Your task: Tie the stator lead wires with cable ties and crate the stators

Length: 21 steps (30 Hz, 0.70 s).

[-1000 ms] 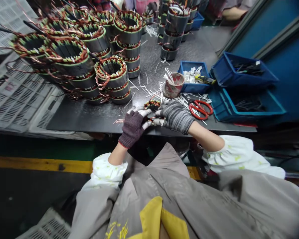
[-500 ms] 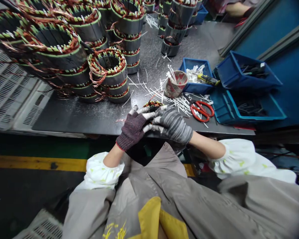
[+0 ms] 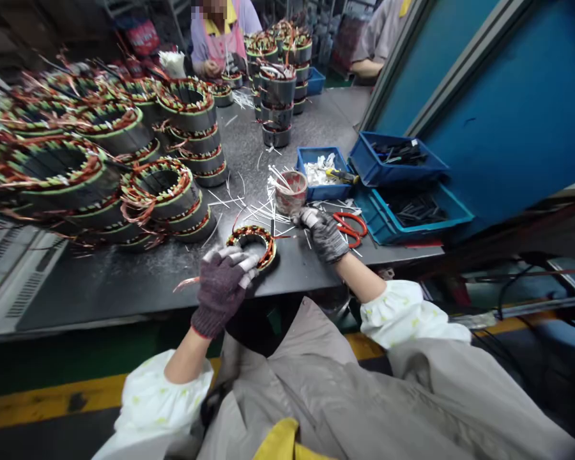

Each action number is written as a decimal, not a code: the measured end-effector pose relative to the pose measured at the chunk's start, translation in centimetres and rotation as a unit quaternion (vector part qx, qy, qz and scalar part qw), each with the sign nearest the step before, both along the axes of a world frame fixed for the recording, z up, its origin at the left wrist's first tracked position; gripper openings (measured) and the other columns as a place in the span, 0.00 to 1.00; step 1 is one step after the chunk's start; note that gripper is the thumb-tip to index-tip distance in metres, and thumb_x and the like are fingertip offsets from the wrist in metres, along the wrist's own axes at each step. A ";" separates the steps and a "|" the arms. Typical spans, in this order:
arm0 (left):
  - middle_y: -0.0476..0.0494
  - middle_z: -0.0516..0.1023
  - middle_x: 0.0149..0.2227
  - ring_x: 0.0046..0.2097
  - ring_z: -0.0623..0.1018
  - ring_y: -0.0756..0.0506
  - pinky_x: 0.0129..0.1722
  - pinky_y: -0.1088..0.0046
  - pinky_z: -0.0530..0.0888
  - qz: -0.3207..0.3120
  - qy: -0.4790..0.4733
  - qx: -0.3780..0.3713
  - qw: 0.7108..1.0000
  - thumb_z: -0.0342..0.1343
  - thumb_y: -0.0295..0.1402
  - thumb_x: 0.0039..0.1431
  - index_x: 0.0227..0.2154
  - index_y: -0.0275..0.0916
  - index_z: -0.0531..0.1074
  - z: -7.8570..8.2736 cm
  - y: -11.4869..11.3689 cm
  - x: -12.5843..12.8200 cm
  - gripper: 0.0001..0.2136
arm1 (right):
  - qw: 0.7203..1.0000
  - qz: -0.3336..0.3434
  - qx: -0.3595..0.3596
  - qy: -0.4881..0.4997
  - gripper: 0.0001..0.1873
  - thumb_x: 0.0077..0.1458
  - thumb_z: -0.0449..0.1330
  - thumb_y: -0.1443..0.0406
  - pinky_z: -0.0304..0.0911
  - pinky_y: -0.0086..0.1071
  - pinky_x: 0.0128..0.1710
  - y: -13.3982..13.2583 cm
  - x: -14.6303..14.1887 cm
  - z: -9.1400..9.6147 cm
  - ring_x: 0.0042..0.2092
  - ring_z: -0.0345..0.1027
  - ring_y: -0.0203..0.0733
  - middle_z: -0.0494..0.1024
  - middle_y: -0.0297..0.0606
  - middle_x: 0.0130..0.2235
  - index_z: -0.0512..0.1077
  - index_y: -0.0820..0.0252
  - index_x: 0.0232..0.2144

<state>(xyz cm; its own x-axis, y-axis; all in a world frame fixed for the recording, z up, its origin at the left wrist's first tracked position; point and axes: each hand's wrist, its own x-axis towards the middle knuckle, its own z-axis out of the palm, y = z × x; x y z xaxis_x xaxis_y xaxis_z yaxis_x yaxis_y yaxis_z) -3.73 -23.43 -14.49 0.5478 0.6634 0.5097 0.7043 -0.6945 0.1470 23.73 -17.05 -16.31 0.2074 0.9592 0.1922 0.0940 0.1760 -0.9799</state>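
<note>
Across the desk (image 3: 124, 284), your left hand (image 3: 220, 294) lies on the rim of a wound stator (image 3: 263, 243) near the front edge, your right hand (image 3: 323, 236) is clenched nearby, and its loose copper lead (image 3: 186, 283) could snag on scattered cable ties (image 3: 259, 214) if dragged.

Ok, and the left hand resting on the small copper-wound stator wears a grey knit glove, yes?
No: the left hand resting on the small copper-wound stator wears a dark purple knit glove. The grey knit glove is on the right hand, as the head view shows.
</note>
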 end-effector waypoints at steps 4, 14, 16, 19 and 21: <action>0.44 0.86 0.52 0.63 0.78 0.35 0.71 0.41 0.63 0.039 0.018 0.011 0.999 0.56 0.33 0.71 0.55 0.49 0.80 -0.3 -1.5 0.9 0.14 | 0.978 -0.057 0.061 -0.191 0.09 0.56 0.66 0.60 0.66 0.50 0.65 3.9 1.5 3.2 0.54 0.74 0.52 0.83 0.44 0.48 0.81 0.57 0.38; 0.42 0.86 0.50 0.57 0.82 0.39 0.70 0.44 0.68 0.016 -0.039 -0.008 0.999 0.55 0.34 0.73 0.55 0.46 0.78 -1.5 -1.1 1.0 0.13 | 0.994 -0.010 0.071 -0.085 0.13 0.57 0.65 0.52 0.77 0.42 0.44 9.3 1.8 4.3 0.38 0.77 0.45 0.84 0.38 0.37 0.79 0.54 0.37; 0.42 0.86 0.49 0.55 0.83 0.39 0.70 0.45 0.68 0.032 -0.060 -0.009 0.998 0.56 0.35 0.72 0.53 0.45 0.78 -1.5 -1.1 1.5 0.12 | 0.997 0.001 0.071 0.004 0.19 0.53 0.68 0.47 0.76 0.37 0.34 8.7 3.1 4.8 0.33 0.74 0.41 0.82 0.36 0.34 0.77 0.53 0.36; 0.43 0.86 0.48 0.56 0.82 0.39 0.72 0.46 0.66 0.053 -0.074 -0.029 0.995 0.56 0.36 0.73 0.51 0.43 0.79 -1.2 -1.4 2.4 0.11 | 0.994 -0.004 0.096 0.045 0.22 0.51 0.70 0.44 0.77 0.36 0.34 5.4 3.7 5.7 0.31 0.74 0.39 0.81 0.33 0.34 0.74 0.52 0.37; 0.43 0.86 0.50 0.59 0.81 0.39 0.73 0.46 0.63 0.058 -0.065 -0.052 0.995 0.54 0.36 0.74 0.53 0.43 0.79 -0.9 -1.6 2.7 0.12 | 0.994 0.014 0.110 0.023 0.20 0.54 0.71 0.46 0.79 0.39 0.41 1.5 3.3 5.7 0.36 0.78 0.41 0.82 0.34 0.37 0.76 0.52 0.38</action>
<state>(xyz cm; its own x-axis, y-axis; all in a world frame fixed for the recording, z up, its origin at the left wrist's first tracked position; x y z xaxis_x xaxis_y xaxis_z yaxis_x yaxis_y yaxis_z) -1.00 -25.07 -15.42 0.3985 0.7708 0.4970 0.7486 -0.5864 0.3093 27.04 -15.52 -10.58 0.1946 0.9007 0.3884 0.0417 0.3880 -0.9207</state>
